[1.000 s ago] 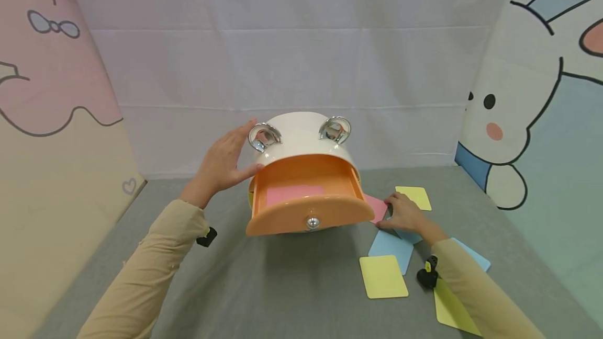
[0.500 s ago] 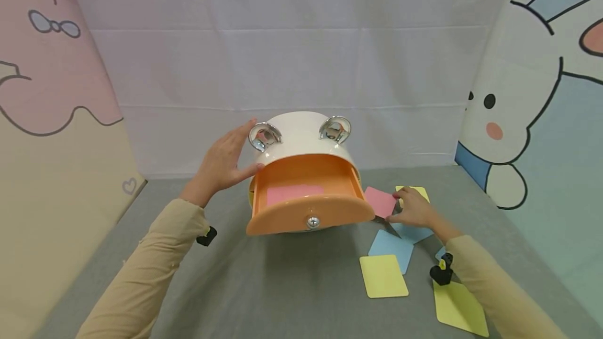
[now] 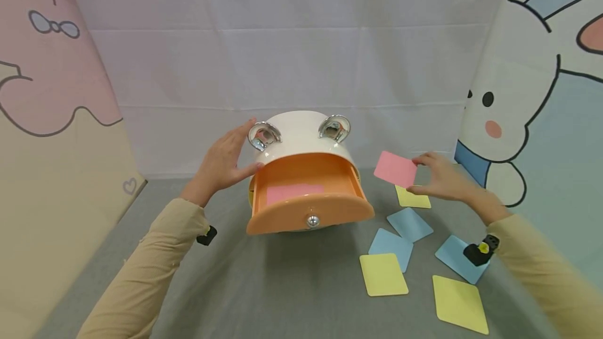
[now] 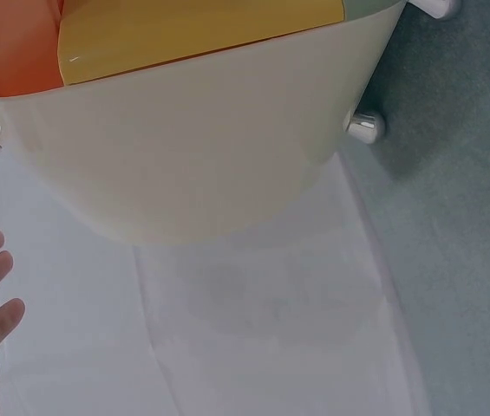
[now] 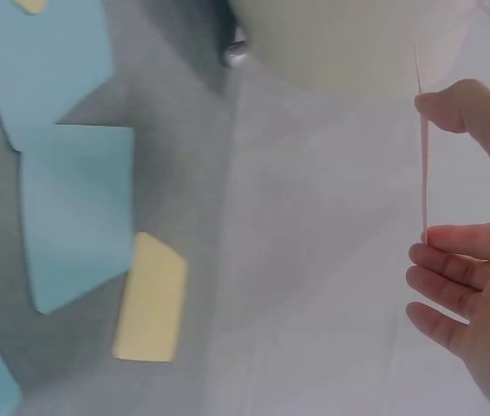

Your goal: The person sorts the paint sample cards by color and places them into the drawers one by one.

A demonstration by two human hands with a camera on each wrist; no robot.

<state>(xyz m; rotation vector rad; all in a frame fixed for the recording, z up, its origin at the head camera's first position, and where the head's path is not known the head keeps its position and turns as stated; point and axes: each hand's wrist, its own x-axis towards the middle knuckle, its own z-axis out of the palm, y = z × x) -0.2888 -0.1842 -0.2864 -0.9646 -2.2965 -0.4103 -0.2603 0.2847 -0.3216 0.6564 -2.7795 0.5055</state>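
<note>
My right hand (image 3: 445,178) pinches a pink square card (image 3: 394,169) by its edge, raised to the right of a white rounded mini drawer cabinet (image 3: 301,132). In the right wrist view the card (image 5: 425,178) shows edge-on between thumb and fingers. The cabinet has silver ears and a pulled-out orange drawer (image 3: 282,217) with a round silver knob. Inside the drawer lies another pink card (image 3: 294,192). My left hand (image 3: 221,164) is spread against the cabinet's left side, fingertips by the silver ear, thumb at the drawer's edge. The left wrist view shows its fingers (image 4: 2,321) extended.
Blue cards (image 3: 410,225) and yellow cards (image 3: 383,275) lie scattered on the grey tabletop (image 3: 226,286) right of the cabinet, some overlapping. A white cloth (image 3: 301,67) hangs behind, with cartoon-printed panels on both sides.
My right hand has lifted the pink card off the table, moving up and to the right, uncovering the blue cards beneath. The left hand and the cabinet stay in place.
</note>
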